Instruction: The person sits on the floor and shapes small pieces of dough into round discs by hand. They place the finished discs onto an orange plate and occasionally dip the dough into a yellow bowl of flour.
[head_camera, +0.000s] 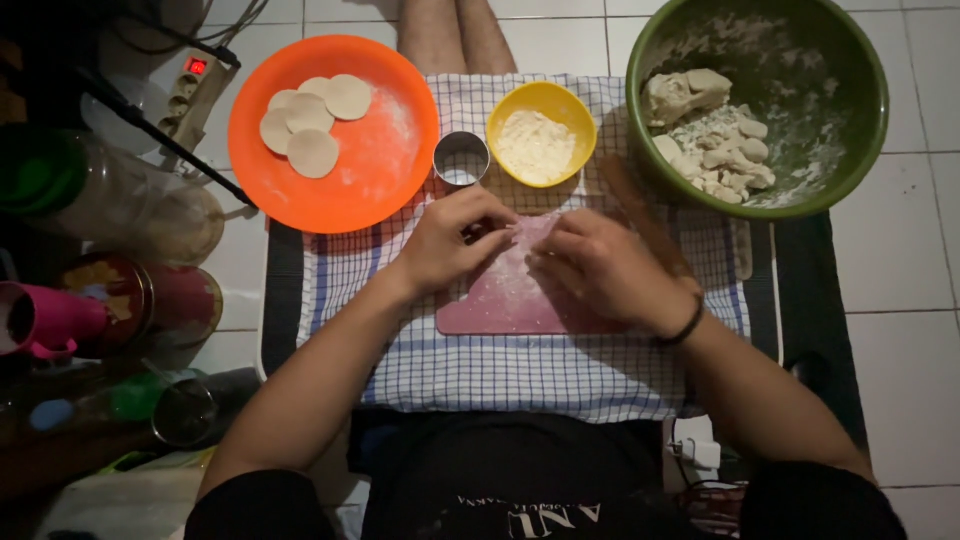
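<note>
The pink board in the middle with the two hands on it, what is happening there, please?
A person sits on a tiled floor and works a thin piece of dough with both hands on a pink board, which lies on a checked cloth. The left hand and the right hand pinch the dough between the fingers. An orange plate holds four cut dough rounds. Behind the board stand a metal ring cutter, a yellow bowl of flour and a green bowl with dough pieces.
</note>
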